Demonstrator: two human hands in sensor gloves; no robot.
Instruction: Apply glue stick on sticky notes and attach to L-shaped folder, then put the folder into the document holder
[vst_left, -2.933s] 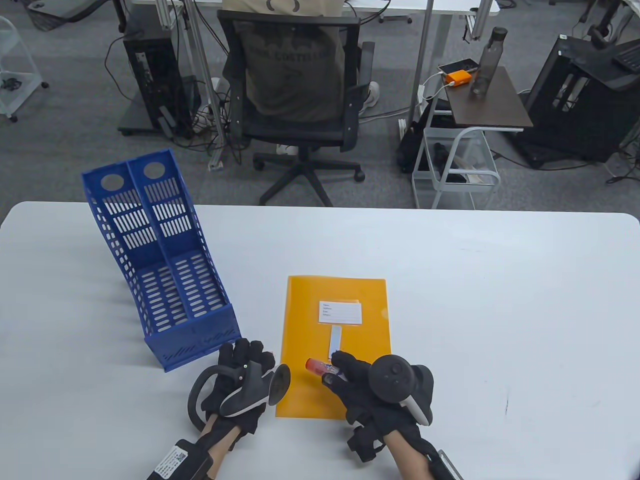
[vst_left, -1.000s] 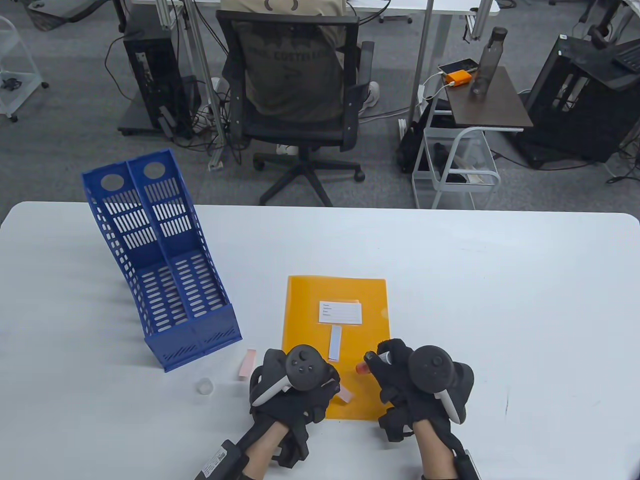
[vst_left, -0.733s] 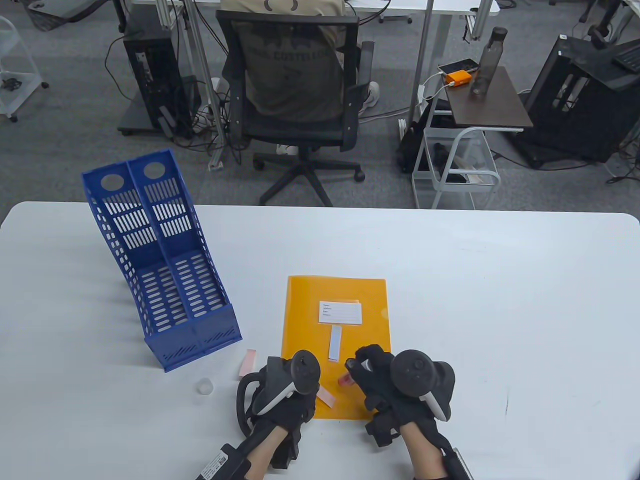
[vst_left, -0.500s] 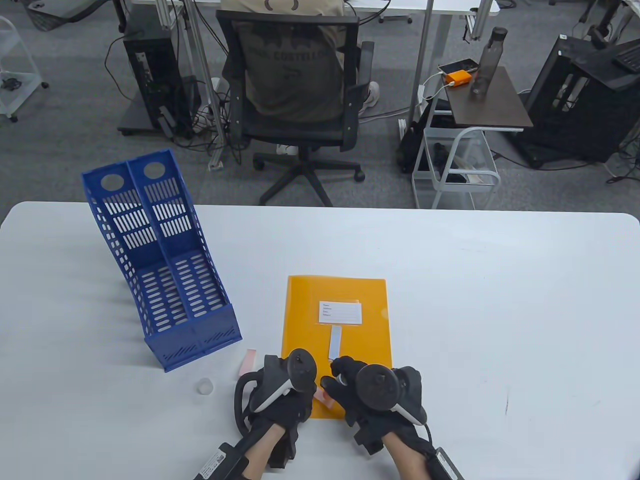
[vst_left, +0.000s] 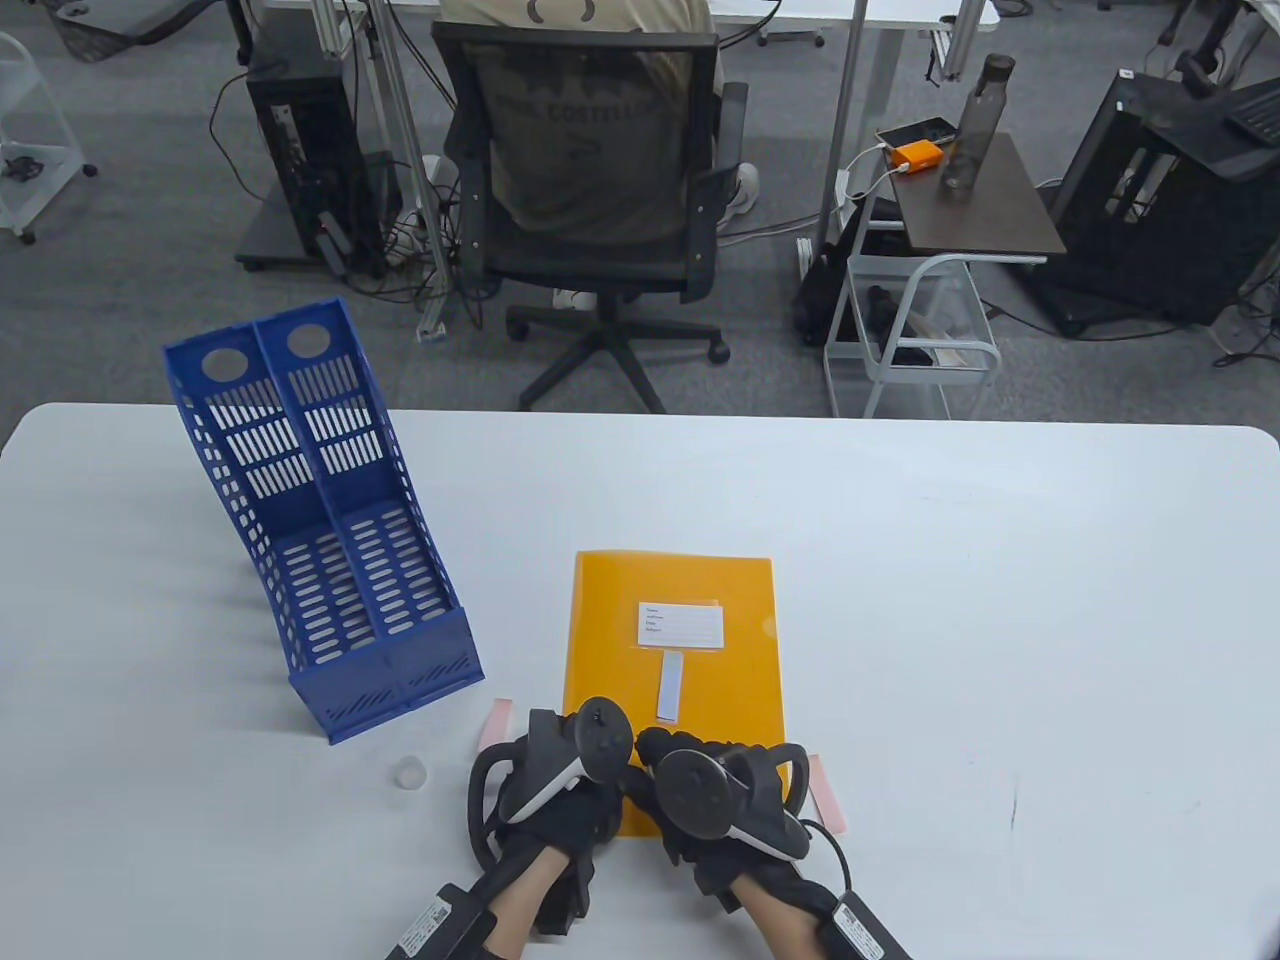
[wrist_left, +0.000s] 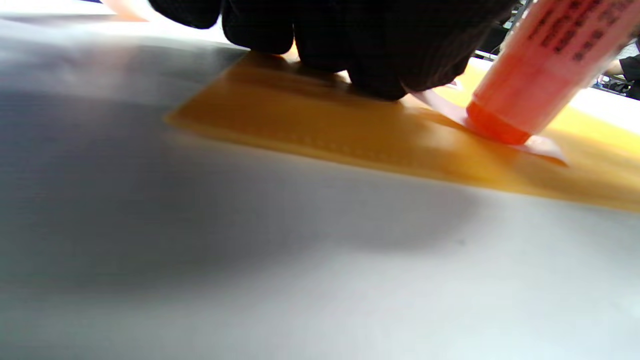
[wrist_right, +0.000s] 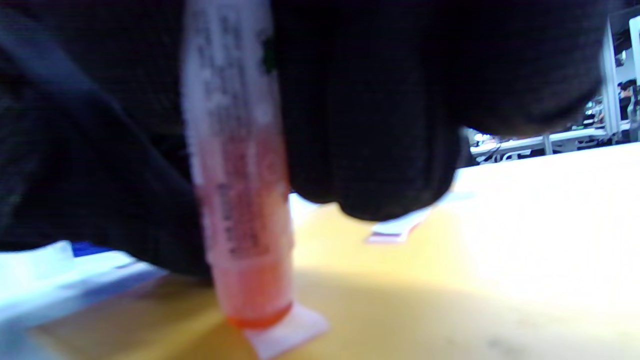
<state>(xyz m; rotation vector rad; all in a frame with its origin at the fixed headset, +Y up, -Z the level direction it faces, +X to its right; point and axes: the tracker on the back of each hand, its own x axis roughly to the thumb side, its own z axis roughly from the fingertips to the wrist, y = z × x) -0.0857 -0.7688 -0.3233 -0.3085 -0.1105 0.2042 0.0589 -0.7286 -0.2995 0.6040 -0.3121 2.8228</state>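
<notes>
The glue stick is tilted, its orange tip pressed down onto a pale pink sticky note that lies on the near end of the orange L-shaped folder. The right hand has its fingers curled round the tube. The left hand sits right beside it, fingertips pressing on the folder and the note's other end; I cannot tell how far they are curled, but they hold nothing.

The folder lies flat on the white counter, near the front edge and roughly in the middle. It carries a white label and, just below that, a narrow white strip. From the overhead camera the two hands cover the folder's near edge, so the note being glued is hidden there.

Another pink note lies on the counter just off the folder's near left corner, partly behind the left hand, and one more pokes out from under the right hand. A small clear cap stands alone to the left of the left hand.

The blue document holder stands to the left of the folder, well apart from it, with two slotted compartments open toward the hands.

Beyond the counter a person sits in a black office chair, back turned, and to the right a small side table carries a dark bottle.
</notes>
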